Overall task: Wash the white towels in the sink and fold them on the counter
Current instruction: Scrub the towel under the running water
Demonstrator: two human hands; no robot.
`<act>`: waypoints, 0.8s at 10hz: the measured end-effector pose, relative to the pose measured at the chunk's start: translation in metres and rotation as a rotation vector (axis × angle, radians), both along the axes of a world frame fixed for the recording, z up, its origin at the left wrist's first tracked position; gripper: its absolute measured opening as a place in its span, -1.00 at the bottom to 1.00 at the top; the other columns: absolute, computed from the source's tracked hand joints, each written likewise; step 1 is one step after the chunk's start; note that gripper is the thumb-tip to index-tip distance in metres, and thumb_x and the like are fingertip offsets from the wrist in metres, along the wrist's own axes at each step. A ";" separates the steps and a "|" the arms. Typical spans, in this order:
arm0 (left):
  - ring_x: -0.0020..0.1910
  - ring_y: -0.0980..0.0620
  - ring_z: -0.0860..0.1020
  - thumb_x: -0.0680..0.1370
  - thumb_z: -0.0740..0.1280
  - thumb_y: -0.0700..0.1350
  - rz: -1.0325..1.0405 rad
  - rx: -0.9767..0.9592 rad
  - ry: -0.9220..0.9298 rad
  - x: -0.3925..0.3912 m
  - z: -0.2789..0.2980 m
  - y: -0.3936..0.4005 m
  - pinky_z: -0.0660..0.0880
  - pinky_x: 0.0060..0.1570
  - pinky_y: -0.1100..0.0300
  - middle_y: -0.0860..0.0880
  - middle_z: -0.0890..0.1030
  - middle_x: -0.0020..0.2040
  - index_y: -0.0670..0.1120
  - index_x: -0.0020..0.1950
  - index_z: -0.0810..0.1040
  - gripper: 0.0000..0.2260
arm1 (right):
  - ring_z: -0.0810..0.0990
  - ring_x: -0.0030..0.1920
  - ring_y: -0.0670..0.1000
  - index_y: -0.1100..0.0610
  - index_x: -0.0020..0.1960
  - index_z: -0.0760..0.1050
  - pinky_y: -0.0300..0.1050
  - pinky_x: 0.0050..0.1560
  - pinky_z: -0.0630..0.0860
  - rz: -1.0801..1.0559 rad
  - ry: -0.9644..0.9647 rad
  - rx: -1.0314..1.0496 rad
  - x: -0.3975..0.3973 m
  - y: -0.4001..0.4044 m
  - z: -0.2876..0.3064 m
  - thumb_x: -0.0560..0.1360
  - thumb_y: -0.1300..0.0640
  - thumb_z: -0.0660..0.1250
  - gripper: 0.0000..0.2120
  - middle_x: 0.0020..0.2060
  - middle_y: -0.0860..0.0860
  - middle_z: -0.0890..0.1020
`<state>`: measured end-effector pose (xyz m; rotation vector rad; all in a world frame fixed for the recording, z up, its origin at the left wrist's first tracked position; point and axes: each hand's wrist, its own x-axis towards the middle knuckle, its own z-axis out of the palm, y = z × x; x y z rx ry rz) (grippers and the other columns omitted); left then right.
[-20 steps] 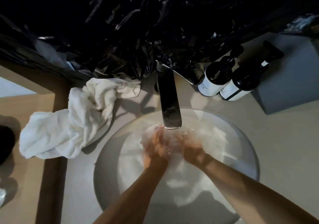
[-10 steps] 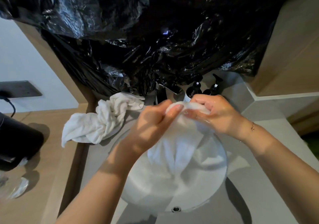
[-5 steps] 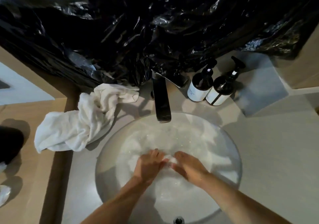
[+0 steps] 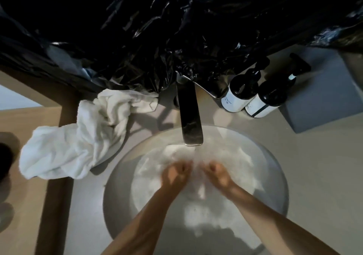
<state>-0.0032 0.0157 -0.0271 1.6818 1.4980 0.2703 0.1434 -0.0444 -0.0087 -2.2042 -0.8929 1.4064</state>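
Note:
A white towel lies soaked in the round sink, blurred under water. My left hand and my right hand are both down in the basin, fingers curled into the wet cloth, a short gap between them, just below the spout of the flat metal faucet. A second white towel lies crumpled on the counter at the sink's left rim, partly over the wooden edge.
Two dark pump bottles with white labels stand behind the sink on the right, beside a grey block. Black plastic sheeting hangs over the wall above the faucet. A dark object sits at the far left.
One second ago both hands held the towel up above the sink; they have since pushed it into the basin and now grip it slightly nearer the faucet, moving fast.

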 end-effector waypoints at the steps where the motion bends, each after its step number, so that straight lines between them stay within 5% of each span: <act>1: -0.28 0.06 0.52 0.60 0.17 0.21 0.051 -0.203 -0.112 0.012 0.024 -0.019 0.43 -0.22 0.23 0.04 0.55 -0.35 -0.09 -0.27 0.53 -0.55 | 0.60 -0.23 0.13 0.21 -0.19 0.56 0.06 -0.09 0.55 -0.194 0.048 0.171 -0.011 0.000 0.014 0.45 -0.30 0.30 -0.47 -0.27 0.14 0.63; 3: -0.25 -0.01 0.59 0.67 0.12 0.07 0.415 -0.260 -0.208 0.042 0.068 -0.017 0.44 -0.32 0.24 0.00 0.59 -0.33 -0.09 -0.27 0.57 -0.57 | 0.64 -0.32 -0.02 0.08 -0.39 0.54 -0.15 -0.29 0.52 -0.421 0.082 0.210 -0.056 0.012 0.051 0.63 -0.13 0.12 -0.48 -0.45 -0.02 0.61; 4: -0.13 -0.07 0.62 0.66 0.09 0.09 0.381 -0.241 -0.192 0.045 0.075 -0.024 0.51 -0.11 0.14 -0.06 0.67 -0.18 -0.06 -0.19 0.61 -0.58 | 0.58 -0.22 0.09 0.11 -0.38 0.48 0.01 -0.14 0.54 -0.435 0.158 0.171 -0.046 0.023 0.061 0.65 -0.01 0.12 -0.53 -0.42 0.03 0.54; 5: -0.07 -0.13 0.62 0.67 0.07 0.07 0.392 -0.257 -0.137 0.041 0.073 -0.013 0.53 -0.02 0.08 -0.13 0.67 -0.12 -0.10 -0.15 0.63 -0.57 | 0.58 -0.10 0.12 0.18 -0.16 0.56 0.14 0.08 0.53 -0.314 0.100 0.112 -0.051 0.025 0.062 0.67 0.05 0.05 -0.59 -0.19 0.15 0.60; 6: -0.10 -0.14 0.62 0.67 0.10 0.05 0.444 -0.303 -0.174 0.034 0.071 -0.011 0.55 -0.06 0.04 -0.12 0.64 -0.20 -0.13 -0.20 0.59 -0.58 | 0.60 -0.02 0.15 0.28 0.07 0.54 0.01 0.06 0.53 -0.185 0.045 0.053 -0.052 0.017 0.061 0.66 0.01 0.04 -0.59 -0.06 0.18 0.62; 7: -0.09 -0.08 0.62 0.67 0.09 0.06 0.395 -0.323 -0.203 0.037 0.073 -0.026 0.54 -0.02 0.08 -0.11 0.67 -0.11 -0.13 -0.09 0.65 -0.58 | 0.59 0.08 0.20 0.20 0.00 0.50 -0.01 0.09 0.51 -0.197 -0.001 0.061 -0.043 0.019 0.059 0.67 0.05 0.06 -0.69 0.04 0.22 0.62; 8: -0.13 -0.06 0.60 0.67 0.10 0.04 0.419 -0.336 -0.129 0.026 0.069 -0.020 0.45 -0.13 0.16 -0.05 0.62 -0.23 -0.10 -0.24 0.56 -0.59 | 0.64 -0.04 0.13 0.20 -0.04 0.55 -0.01 0.04 0.55 -0.081 -0.084 0.057 -0.057 0.008 0.055 0.68 0.02 0.00 -0.58 -0.11 0.13 0.66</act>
